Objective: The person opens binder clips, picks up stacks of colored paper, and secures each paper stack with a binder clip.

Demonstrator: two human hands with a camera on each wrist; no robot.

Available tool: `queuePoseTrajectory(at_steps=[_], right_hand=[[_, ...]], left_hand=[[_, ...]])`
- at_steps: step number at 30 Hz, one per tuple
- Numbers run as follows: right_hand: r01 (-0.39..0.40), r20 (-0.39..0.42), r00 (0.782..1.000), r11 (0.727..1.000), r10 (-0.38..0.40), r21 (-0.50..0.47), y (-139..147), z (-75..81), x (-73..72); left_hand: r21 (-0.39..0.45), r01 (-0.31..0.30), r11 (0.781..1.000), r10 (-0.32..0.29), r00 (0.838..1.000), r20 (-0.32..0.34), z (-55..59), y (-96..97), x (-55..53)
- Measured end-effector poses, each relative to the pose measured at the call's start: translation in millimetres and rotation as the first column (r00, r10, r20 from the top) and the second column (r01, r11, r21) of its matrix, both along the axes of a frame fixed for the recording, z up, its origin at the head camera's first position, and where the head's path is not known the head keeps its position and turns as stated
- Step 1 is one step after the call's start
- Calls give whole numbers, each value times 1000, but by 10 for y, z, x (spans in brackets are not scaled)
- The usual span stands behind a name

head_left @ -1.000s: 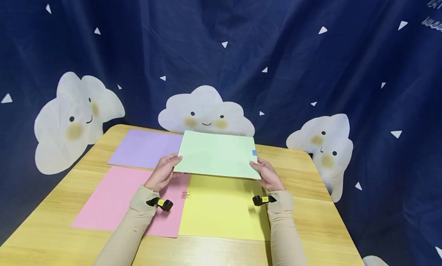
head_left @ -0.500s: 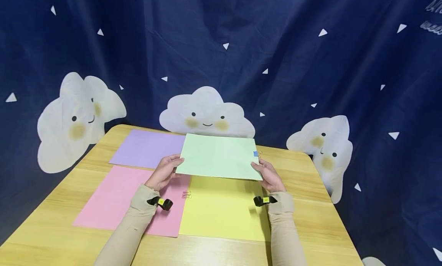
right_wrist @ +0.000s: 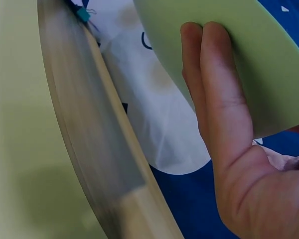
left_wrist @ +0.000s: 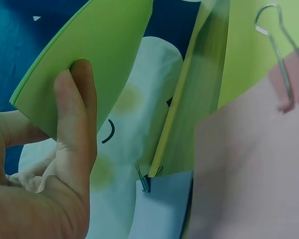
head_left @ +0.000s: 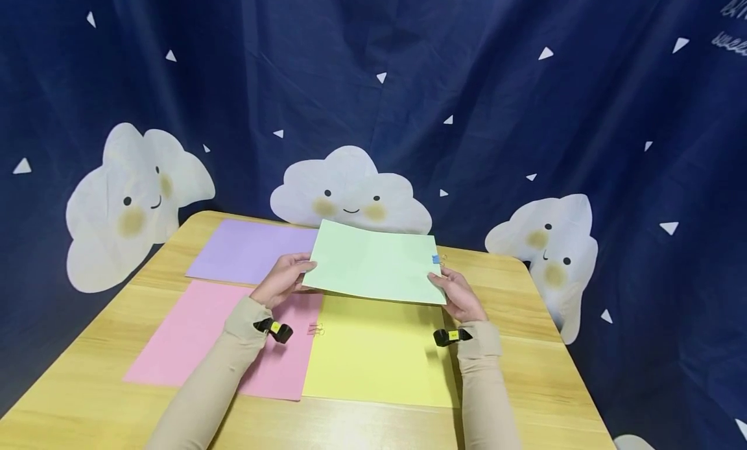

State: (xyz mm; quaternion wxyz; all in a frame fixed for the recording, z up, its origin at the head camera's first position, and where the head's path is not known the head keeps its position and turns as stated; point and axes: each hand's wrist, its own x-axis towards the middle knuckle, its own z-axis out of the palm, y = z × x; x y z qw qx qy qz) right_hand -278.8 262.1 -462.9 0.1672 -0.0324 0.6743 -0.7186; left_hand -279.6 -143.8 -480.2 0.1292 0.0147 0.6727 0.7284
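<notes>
A light green stack of paper sheets [head_left: 373, 259] is held up over the table. My left hand [head_left: 284, 279] pinches its left edge, thumb on top and fingers underneath. On the opposite edge my right hand [head_left: 459, 296] grips near the front corner in the same way. Just beyond the right thumb, a blue binder clip [head_left: 436, 259] bites that edge. Straight fingers [left_wrist: 74, 119] support the stack's underside in the left wrist view, and the right wrist view shows the other hand's fingers [right_wrist: 222, 84] doing likewise. The sheets bow slightly between the hands.
Yellow paper [head_left: 379, 359] lies flat below the held stack. Left of it is pink paper [head_left: 181, 340] with a pink binder clip [head_left: 316, 329] on its right edge. Purple paper [head_left: 245, 252] lies behind the pink. The wooden table [head_left: 525, 372] ends at a dark blue cloud-print curtain [head_left: 467, 67].
Both hands have shifted a little to the right with the green stack. Its left end has risen slightly, so the sheets bow more. The papers on the table stay put.
</notes>
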Motion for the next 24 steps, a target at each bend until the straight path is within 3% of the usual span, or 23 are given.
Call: queuePoseTrajectory(at_steps=[9, 24], right_hand=[[26, -9, 1000, 995, -25, 93, -5, 66, -110], [21, -13, 1000, 993, -20, 112, 20, 93, -206]], left_hand=[[-40, 24, 999, -24, 1000, 15, 83, -5, -105], [-204, 2, 979, 9, 999, 50, 100, 31, -266]])
